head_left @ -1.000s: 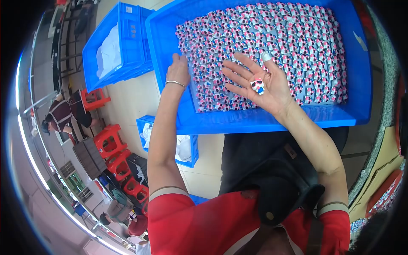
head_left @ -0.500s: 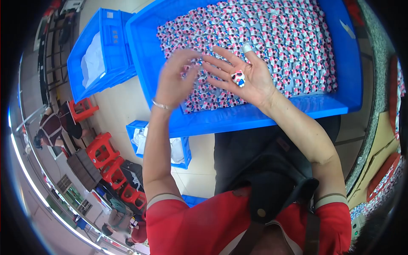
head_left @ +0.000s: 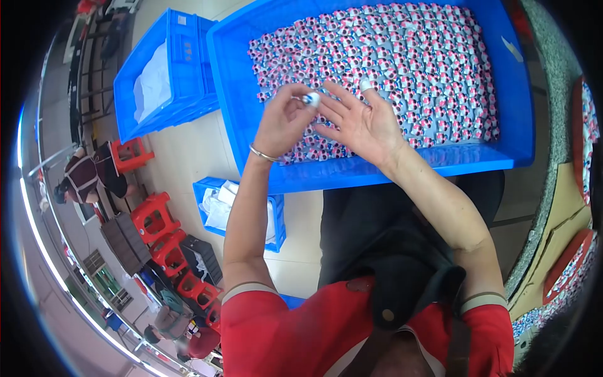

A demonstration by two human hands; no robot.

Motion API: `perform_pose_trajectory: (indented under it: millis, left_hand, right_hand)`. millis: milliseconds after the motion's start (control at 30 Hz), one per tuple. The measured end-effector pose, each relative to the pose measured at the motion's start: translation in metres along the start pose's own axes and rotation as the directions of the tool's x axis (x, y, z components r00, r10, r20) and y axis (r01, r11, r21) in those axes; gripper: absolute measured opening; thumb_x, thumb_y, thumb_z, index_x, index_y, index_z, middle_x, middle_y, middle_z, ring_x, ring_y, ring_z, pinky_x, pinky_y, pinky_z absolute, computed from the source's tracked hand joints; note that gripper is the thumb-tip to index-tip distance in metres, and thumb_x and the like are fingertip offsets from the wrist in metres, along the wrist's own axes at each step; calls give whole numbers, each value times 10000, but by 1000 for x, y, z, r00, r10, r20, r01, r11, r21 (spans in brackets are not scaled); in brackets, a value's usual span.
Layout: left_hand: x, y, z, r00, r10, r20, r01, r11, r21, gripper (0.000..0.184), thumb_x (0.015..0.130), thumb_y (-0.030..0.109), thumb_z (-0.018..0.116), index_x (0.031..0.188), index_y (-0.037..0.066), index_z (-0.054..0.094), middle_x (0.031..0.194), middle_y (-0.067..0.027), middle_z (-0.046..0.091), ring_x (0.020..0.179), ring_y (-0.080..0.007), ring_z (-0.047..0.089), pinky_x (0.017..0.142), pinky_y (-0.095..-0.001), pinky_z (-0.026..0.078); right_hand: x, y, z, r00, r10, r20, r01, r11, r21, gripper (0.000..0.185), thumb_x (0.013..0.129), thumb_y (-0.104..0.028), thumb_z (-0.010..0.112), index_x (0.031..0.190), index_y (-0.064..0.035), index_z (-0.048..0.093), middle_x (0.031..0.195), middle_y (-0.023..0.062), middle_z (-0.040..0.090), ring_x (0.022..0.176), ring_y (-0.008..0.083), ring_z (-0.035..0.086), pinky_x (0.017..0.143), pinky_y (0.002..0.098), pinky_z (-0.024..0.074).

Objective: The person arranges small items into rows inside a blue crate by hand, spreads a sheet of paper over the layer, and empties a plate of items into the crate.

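Note:
My left hand (head_left: 284,122), with a bracelet on its wrist, pinches a small toy figure (head_left: 306,98) between thumb and fingers. Only a bit of the figure's white and blue shows; a white cover on the thumb hides part of it. Just to the right, my right hand (head_left: 369,129) lies palm up with fingers stretched out and nothing on the palm. Its thumb wears a white cover too. Both hands are above a large blue bin (head_left: 352,179), whose floor is covered with rows of small white, pink and blue toy figures (head_left: 433,75) with dark glasses.
Stacked blue crates (head_left: 195,69) with white material stand left of the bin. A smaller blue crate (head_left: 276,217) sits lower on the floor. Red stools (head_left: 154,217) and a person (head_left: 94,173) are farther left. A speckled edge (head_left: 556,81) and cardboard (head_left: 556,232) run along the right.
The toy figure has gone from my right palm into the pinch of my left hand. My left hand has moved right, and the view has shifted slightly.

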State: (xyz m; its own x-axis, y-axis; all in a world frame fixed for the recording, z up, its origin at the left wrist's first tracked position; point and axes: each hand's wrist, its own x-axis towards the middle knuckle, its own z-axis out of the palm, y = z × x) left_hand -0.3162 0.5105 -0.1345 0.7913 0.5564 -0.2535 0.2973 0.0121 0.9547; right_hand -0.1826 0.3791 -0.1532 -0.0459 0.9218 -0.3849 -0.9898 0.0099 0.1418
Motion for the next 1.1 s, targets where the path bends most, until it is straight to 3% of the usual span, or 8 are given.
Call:
perform_pose_trajectory:
  millis: [67,200,267,500,567,667,800,1100]
  left_hand:
    - [1,-2,-11,982,-66,-177,43,990,-131,302,810,29,637,1084,8,514,981,-54,573,786,-128,627,680,-237,511]
    - [10,-25,-48,942,169,-291,54,778,627,295,716,35,663,987,9,548,934,-116,576,715,-212,638,612,-287,523]
    - [17,-42,-56,981,140,-137,109,187,976,253,686,50,626,931,21,571,961,-168,582,760,-306,623,658,-379,526]
    - [51,-98,-76,935,-354,-12,-12,-66,998,395,740,56,544,1132,61,593,1140,-201,585,1008,-371,572,825,-436,491]
    - [43,-120,-89,985,66,157,-164,119,979,397,670,48,617,1066,82,622,1253,-205,506,1020,-378,560,826,-442,491]
    - [46,-122,-97,996,-93,7,0,84,996,318,652,73,665,967,73,616,1209,-213,511,967,-401,570,781,-461,490]
    - [34,-51,-55,999,35,9,-13,140,990,358,689,120,681,1021,45,568,1144,-202,523,925,-391,573,739,-456,493]
    - [12,91,71,831,480,281,-530,530,662,151,788,23,620,933,-2,587,834,-122,561,708,-233,564,636,-320,463]
  right_hand:
    - [-4,-2,5,1000,-23,0,23,998,-57,598,955,-463,278,1372,-39,346,1368,176,400,1275,276,382,1031,480,322]
    - [-32,-17,1,999,-41,20,44,982,-183,618,951,-462,311,1383,-20,318,1402,199,353,1297,299,363,1028,467,345]
    - [-45,-19,-8,997,-43,69,55,982,-179,657,922,-473,390,1381,-8,316,1410,209,341,1312,306,341,1038,460,337]
    - [-135,-17,14,969,-182,168,243,831,-501,547,944,-434,414,1342,-59,419,1352,87,459,1252,221,432,1022,362,343]
    - [-184,-21,48,953,-272,135,282,628,-725,482,954,-375,451,1270,-13,488,1265,87,533,1165,195,508,988,332,381]
    - [-263,-32,96,780,-561,277,307,-43,-951,269,905,-155,570,1125,-1,586,1084,91,628,1045,183,584,906,298,450]
    - [-349,-71,118,337,-622,707,-208,-781,-588,228,825,-84,594,1044,-21,605,1055,122,624,994,244,601,872,350,470]
    - [-364,-277,77,585,-679,444,-632,-725,-274,560,866,-498,472,1314,-166,425,1289,164,435,1143,367,463,983,423,384]
